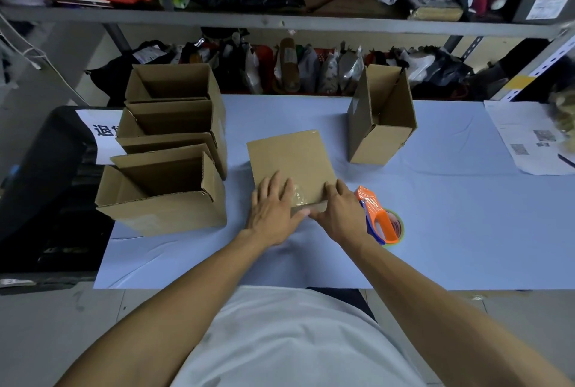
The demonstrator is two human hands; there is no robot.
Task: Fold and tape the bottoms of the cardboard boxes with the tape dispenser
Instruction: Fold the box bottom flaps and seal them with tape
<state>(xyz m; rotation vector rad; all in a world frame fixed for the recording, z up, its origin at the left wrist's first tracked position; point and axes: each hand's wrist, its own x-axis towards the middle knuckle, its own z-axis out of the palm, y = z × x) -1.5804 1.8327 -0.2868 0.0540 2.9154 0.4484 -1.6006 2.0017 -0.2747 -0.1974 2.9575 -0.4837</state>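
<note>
Centre of the blue table (451, 231): a box (291, 162), closed bottom facing up, a wrinkled strip of clear tape (299, 195) on its near edge. Pressed flat on that edge just left of the tape, the left hand (272, 211), fingers straight and spread, thumb reaching right along the box's near side. Alongside it, the right hand (339, 212), fingers laid on the box's near right corner, thumb stretched left to meet the other thumb; nothing gripped by either hand. Just right of the right hand, lying on the table, an orange and blue dispenser (378, 218) with its roll. To the left, touching one another, a row of three open boxes (169, 150), flaps up. Far right of centre, one more open box (381, 116), standing alone. At the table's right end, printed sheets (529, 138). Behind, a shelf (280, 24) packed with bagged parcels.
</note>
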